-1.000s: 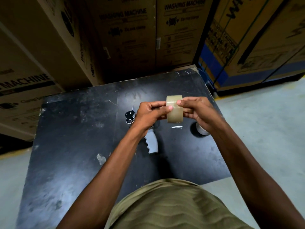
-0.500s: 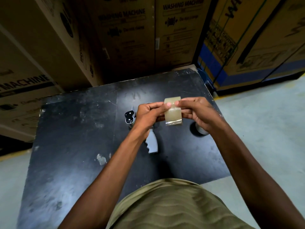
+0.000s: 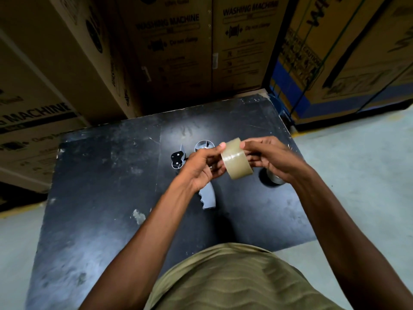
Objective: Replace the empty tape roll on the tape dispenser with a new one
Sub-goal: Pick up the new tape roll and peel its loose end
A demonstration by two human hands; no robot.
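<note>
I hold a roll of brownish clear tape [image 3: 236, 158] in the air above the black table [image 3: 107, 198], tilted so its outer band faces me. My left hand [image 3: 202, 166] pinches its left edge and my right hand [image 3: 271, 158] grips its right side. Below my left hand the tape dispenser [image 3: 206, 195] lies flat on the table: its grey ribbed handle points toward me, its empty round hub [image 3: 203, 146] shows above my fingers, and its black blade end [image 3: 177, 159] sticks out to the left. An empty roll core [image 3: 273, 179] stands on the table under my right wrist.
Tall cardboard washing machine boxes [image 3: 174, 52] wall in the table's far and left sides. More boxes [image 3: 348, 54] with a blue band stand at the right rear. Grey concrete floor [image 3: 362, 175] lies to the right of the table.
The tape roll has tilted and turned between my fingers, its lower edge swinging right. Both hands stay at the same spot above the dispenser.
</note>
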